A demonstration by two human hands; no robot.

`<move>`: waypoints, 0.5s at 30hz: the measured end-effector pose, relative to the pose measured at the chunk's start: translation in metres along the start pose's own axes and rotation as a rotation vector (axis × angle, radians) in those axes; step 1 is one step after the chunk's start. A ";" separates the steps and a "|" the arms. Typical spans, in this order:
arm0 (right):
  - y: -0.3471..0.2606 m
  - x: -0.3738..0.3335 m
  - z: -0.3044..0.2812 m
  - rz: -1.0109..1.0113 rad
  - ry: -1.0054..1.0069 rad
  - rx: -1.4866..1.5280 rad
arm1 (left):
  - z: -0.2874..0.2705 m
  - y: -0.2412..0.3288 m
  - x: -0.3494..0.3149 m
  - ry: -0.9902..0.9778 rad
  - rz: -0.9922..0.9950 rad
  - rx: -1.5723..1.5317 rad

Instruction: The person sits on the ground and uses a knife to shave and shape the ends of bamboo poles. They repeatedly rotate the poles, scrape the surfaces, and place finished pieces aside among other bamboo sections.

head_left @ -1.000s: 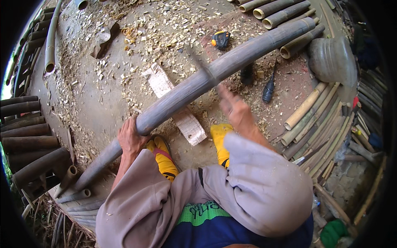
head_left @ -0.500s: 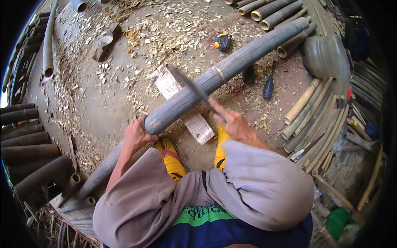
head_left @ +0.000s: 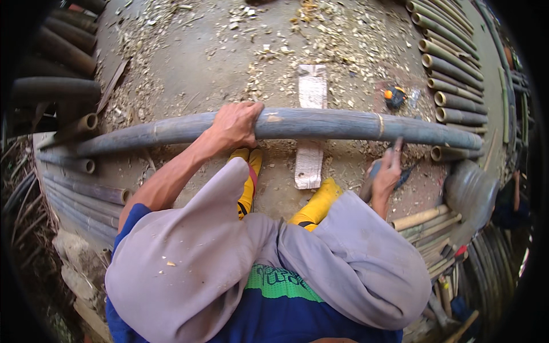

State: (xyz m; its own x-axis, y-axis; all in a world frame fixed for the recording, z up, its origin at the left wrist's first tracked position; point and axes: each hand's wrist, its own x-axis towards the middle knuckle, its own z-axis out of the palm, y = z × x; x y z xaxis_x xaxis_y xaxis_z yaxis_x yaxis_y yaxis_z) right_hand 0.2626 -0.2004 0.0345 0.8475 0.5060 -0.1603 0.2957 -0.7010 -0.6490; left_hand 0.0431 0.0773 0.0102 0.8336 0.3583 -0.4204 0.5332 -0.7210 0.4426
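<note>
A long dark grey bamboo pole (head_left: 329, 123) lies crosswise before me, its pale node ring right of the middle. My left hand (head_left: 237, 123) is closed over the pole left of its centre, hiding part of it. Below the pole's right half, my right hand (head_left: 386, 174) is blurred, its fingers curled round a machete and one finger reaching toward the pole. Only a dull grey bit of the machete (head_left: 369, 182) shows beside the hand. Under the pole runs a whitish flat strip (head_left: 311, 86), between my yellow-covered feet.
A black and orange tape measure (head_left: 394, 97) lies beyond the pole among wood chips (head_left: 349, 48). Bamboo poles (head_left: 452, 68) line the far right, with more dark poles (head_left: 57, 88) at left. A rounded grey vessel (head_left: 472, 186) stands at right, near cut bamboo lengths (head_left: 420, 217).
The view has turned, and the pole now lies nearly level across it. My left hand has shifted from near a pole end onto its top. The machete has swung from above the pole to below it.
</note>
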 end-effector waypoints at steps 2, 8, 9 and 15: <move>0.004 -0.017 0.001 -0.225 -0.078 -0.105 | -0.005 0.003 0.004 -0.077 -0.047 -0.015; 0.016 0.013 -0.003 0.362 0.219 0.484 | 0.035 0.012 -0.023 0.364 -0.031 0.215; 0.002 -0.003 -0.004 0.216 0.062 0.351 | 0.032 0.012 -0.018 0.324 0.002 0.197; 0.024 0.002 -0.003 0.103 0.026 -0.049 | 0.024 0.005 -0.012 0.204 0.001 0.090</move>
State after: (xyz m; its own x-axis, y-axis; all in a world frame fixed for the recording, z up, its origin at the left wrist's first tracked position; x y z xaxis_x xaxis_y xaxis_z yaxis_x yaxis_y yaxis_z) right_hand 0.2731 -0.2178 0.0211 0.8857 0.4167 -0.2046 0.2265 -0.7727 -0.5930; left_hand 0.0320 0.0552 -0.0018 0.8511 0.4633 -0.2470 0.5247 -0.7681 0.3670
